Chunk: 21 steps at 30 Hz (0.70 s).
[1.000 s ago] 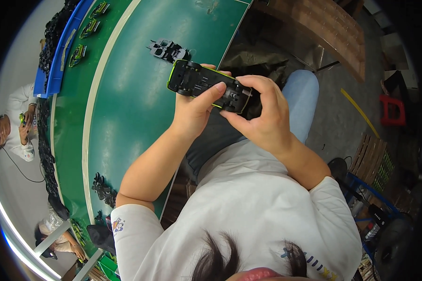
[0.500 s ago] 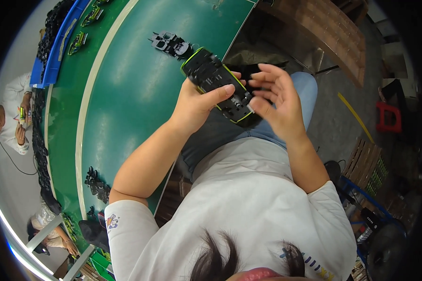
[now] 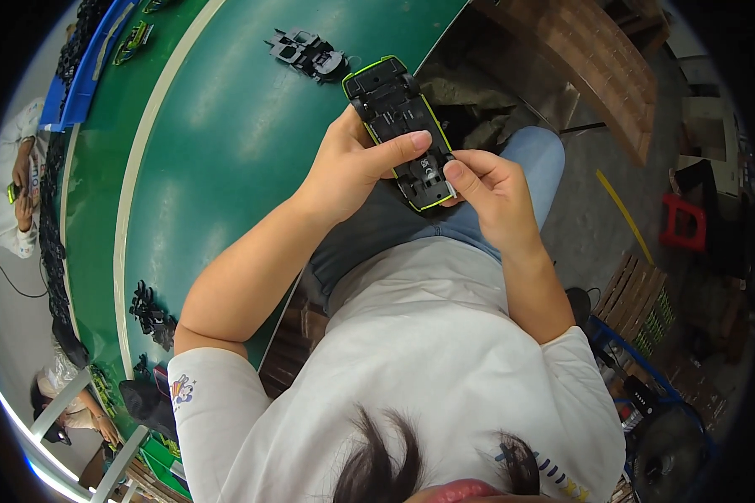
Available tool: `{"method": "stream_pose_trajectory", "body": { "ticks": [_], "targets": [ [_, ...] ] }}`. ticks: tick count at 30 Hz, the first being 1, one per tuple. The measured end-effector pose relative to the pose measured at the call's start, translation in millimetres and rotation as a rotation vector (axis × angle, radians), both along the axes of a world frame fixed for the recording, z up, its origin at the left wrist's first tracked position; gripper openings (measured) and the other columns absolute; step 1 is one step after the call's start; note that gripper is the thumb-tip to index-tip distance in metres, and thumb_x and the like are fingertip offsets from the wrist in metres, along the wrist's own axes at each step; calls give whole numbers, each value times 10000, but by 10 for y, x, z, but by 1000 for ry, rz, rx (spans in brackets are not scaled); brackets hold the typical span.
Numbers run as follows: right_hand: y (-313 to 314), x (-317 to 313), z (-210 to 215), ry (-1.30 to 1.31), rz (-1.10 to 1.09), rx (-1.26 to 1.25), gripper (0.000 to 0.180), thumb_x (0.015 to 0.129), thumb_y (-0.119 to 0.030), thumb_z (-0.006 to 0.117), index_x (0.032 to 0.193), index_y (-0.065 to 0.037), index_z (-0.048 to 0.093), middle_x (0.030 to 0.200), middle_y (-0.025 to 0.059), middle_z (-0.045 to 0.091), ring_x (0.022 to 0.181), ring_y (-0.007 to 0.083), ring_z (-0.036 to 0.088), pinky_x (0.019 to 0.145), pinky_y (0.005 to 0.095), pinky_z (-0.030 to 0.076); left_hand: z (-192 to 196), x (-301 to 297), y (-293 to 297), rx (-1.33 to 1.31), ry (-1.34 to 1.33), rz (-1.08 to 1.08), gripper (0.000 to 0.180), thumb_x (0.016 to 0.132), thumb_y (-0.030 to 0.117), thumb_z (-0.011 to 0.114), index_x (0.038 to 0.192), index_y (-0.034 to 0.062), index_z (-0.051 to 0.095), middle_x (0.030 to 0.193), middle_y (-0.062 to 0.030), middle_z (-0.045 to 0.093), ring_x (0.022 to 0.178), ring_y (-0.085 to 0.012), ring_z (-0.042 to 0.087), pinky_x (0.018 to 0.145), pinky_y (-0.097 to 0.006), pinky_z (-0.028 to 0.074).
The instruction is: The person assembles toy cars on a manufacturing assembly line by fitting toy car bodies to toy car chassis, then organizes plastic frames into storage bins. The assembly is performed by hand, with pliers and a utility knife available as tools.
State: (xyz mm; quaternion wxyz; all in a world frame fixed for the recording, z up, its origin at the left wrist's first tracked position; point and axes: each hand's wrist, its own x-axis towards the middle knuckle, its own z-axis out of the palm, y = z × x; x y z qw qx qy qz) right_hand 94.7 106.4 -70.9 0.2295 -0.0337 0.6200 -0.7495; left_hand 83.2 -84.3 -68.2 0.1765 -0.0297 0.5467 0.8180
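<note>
Bench (image 3: pixel 226 168): long, green, with a pale stripe running down it; it lies to the left of and beyond both grips, and the toy car is held off its near edge, over the person's lap.
Wooden pallet (image 3: pixel 596 59): brown slats on the floor, beyond and to the right of the grips.
Blue tray (image 3: pixel 80 80): at the far left side of the bench, well away from both grips.
Left hand (image 3: pixel 352 168): its grip is closed around the left flank of the toy car, thumb laid flat across the underside, fingers wrapped behind it.
Right hand (image 3: pixel 491 189): its grip is partly closed, fingertips pinching the near right corner of the toy car, thumb tip pressed on the underside just beside the left thumb.
Toy car (image 3: pixel 398 126): black chassis with a yellow-green rim, turned belly up, between the two grips, its far end sticking out beyond them toward the bench edge.
Black parts (image 3: pixel 306 50): a small cluster on the bench, just beyond the far end of the toy car, not touching it.
Dark pieces (image 3: pixel 151 314): another small heap on the bench, well to the left of the left forearm.
</note>
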Motion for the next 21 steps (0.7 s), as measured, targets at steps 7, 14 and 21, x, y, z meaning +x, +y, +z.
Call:
{"method": "stream_pose_trajectory", "body": {
  "ticks": [7, 14, 21],
  "targets": [
    [-28, 12, -40, 203, -117, 50, 287, 827, -179, 675, 1026, 16, 611, 880, 43, 632, 780, 87, 578, 685, 213, 466, 42, -3, -14, 29, -53, 34, 303, 845, 191, 617, 1057, 5, 508, 995, -103, 597, 877, -177, 618, 750, -328, 530],
    [6, -4, 9, 632, -160, 122, 361, 732, -133, 734, 1042, -9, 597, 1124, 109, 574, 1029, 184, 532, 859, 290, 417, -11, -13, -32, 168, -76, 18, 427, 887, 370, 559, 1076, -6, 489, 1015, -101, 574, 924, -153, 597, 735, -323, 542],
    [-148, 81, 114, 944, -122, 341, 537, 619, -154, 805, 1087, -10, 584, 1144, 130, 567, 1035, 248, 540, 873, 315, 436, 120, 27, -16, 14, -49, 35, 520, 804, 347, 690, 1052, -57, 477, 959, -124, 582, 841, -170, 627, 696, -311, 565]
  ]
}}
